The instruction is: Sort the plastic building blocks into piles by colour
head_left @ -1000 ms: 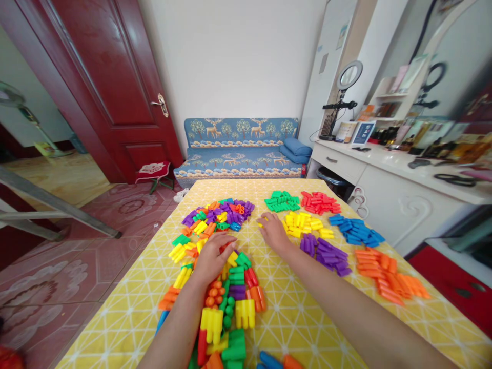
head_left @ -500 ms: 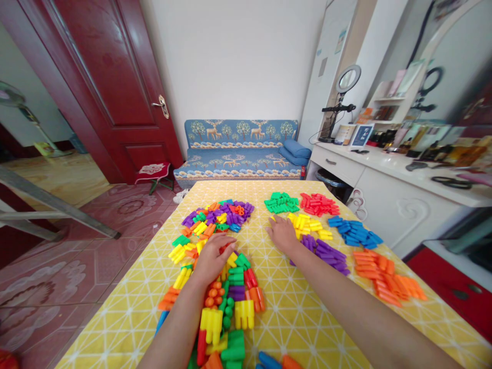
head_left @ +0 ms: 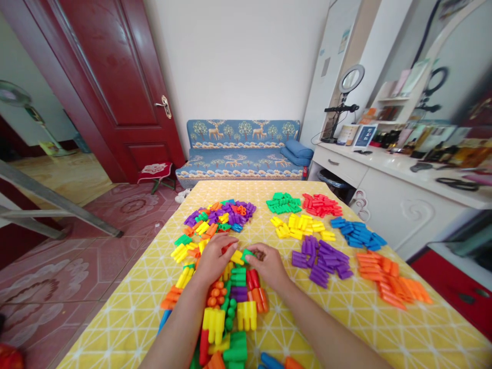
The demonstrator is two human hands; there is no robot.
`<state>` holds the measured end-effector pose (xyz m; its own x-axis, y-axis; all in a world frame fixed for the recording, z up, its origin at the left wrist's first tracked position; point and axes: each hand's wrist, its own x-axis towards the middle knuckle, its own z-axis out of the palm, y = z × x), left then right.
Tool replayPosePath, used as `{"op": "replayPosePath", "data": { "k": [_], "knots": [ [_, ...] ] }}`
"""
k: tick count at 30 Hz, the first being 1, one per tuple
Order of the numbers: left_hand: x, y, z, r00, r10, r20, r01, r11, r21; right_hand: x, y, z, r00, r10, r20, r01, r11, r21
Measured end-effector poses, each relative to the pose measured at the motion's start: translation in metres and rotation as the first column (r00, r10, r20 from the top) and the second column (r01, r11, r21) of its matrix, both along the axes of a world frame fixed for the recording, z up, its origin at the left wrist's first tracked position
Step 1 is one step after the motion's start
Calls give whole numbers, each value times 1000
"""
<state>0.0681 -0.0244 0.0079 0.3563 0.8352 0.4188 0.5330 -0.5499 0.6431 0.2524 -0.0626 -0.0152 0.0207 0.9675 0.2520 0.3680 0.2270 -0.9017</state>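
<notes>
My left hand (head_left: 216,256) rests on a heap of mixed plastic building blocks, its fingers curved and a gap showing between thumb and fingers. What lies under the palm is hidden. My right hand (head_left: 269,264) pinches a green building block (head_left: 246,254) at the right edge of this heap. Below the hands lie a purple block (head_left: 239,293), a yellow block (head_left: 246,315) and an orange block (head_left: 217,293), among several others. A second mixed pile (head_left: 221,215) with many purple blocks sits just beyond my left hand.
Sorted blocks lie on the right: green (head_left: 283,203), red (head_left: 322,205), yellow (head_left: 302,226), purple (head_left: 323,259), blue (head_left: 357,233) and orange (head_left: 392,277). A yellow patterned cloth (head_left: 292,328) covers the table. Behind stands a blue sofa (head_left: 240,154); a white dresser (head_left: 403,189) is on the right.
My right hand has moved from the yellow pile left and nearer, to the mixed heap, where it now grips the green block. My left hand has stayed almost still.
</notes>
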Motion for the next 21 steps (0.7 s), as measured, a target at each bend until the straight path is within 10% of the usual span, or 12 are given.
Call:
{"op": "replayPosePath", "data": {
  "k": [4,11,16,21],
  "knots": [
    [0,1,-2,1000,15,-15,-15,1000,-7,21,25,-1,990,-120,-80,115,992,-56],
    [0,-1,-1,1000,18,-13,-18,1000,-14,31,15,6,902,-341,264,325,940,102],
    [0,-1,-1,1000,19,-9,-19,1000,-8,25,4,11,728,-246,641,85,959,271],
    [-1,0,-3,1000,5,-3,-5,1000,21,21,17,3,863,-54,502,-73,970,231]
  ]
}}
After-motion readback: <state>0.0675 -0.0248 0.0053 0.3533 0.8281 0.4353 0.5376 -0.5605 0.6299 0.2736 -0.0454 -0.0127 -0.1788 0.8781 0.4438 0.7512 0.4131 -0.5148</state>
